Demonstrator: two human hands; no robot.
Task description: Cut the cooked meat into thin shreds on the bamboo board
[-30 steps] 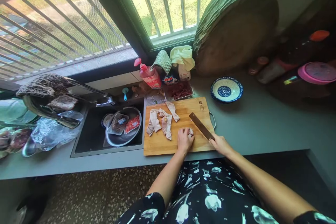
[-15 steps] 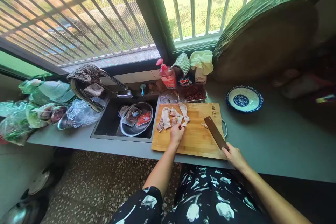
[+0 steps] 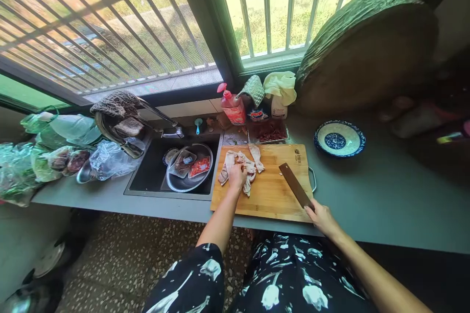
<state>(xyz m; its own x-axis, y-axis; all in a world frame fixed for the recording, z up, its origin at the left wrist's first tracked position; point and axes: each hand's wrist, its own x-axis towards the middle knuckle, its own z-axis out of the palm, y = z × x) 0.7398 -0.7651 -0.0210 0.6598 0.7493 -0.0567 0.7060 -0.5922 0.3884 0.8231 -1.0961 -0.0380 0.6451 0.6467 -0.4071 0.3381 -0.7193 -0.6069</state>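
A wooden cutting board (image 3: 271, 200) lies on the counter, with pale, fatty pieces of meat (image 3: 257, 156) toward its left side. My left hand (image 3: 238, 178) is over this pile, its fingers closed on meat; which pieces it pinches is partly hidden. Over the board's right half, my right hand (image 3: 323, 216) grips the handle of a dark, broad-bladed kitchen knife (image 3: 294, 186). The blade points away from me and to the left, apart from the pile.
Left of the board, a sink (image 3: 147, 176) holds a metal bowl (image 3: 176, 187) with packed food. Behind stand a plastic tray of dark red pieces (image 3: 271, 132) and a pink pump bottle (image 3: 233, 107). A blue-patterned plate (image 3: 340, 139) sits right. Bagged vegetables (image 3: 55, 156) crowd the far left.
My left hand has shifted left and slightly away from me, onto the pile. A strip of meat now hangs nearer the board's middle. The knife has moved a little left.
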